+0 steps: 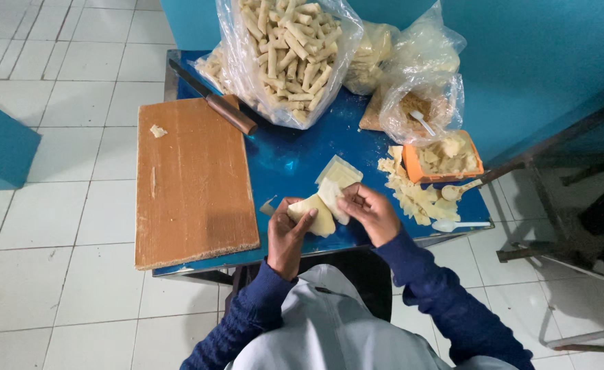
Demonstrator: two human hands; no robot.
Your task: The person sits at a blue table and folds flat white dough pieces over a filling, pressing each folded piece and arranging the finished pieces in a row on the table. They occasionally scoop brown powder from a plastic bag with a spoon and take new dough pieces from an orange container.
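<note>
A pale, thin dough sheet (315,212) is held just above the near edge of the blue table (281,164), partly folded, its upper flap bent over. A small stack of similar square sheets (339,171) lies flat on the table just behind it.

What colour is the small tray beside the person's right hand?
The small tray is orange and holds pale filling pieces; the head view shows it best.

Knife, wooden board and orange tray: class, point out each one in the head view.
knife (230,114), head view, on its brown handle.
wooden board (192,185), head view, on the bare middle of its top.
orange tray (418,173), head view, on its near-left rim.
</note>
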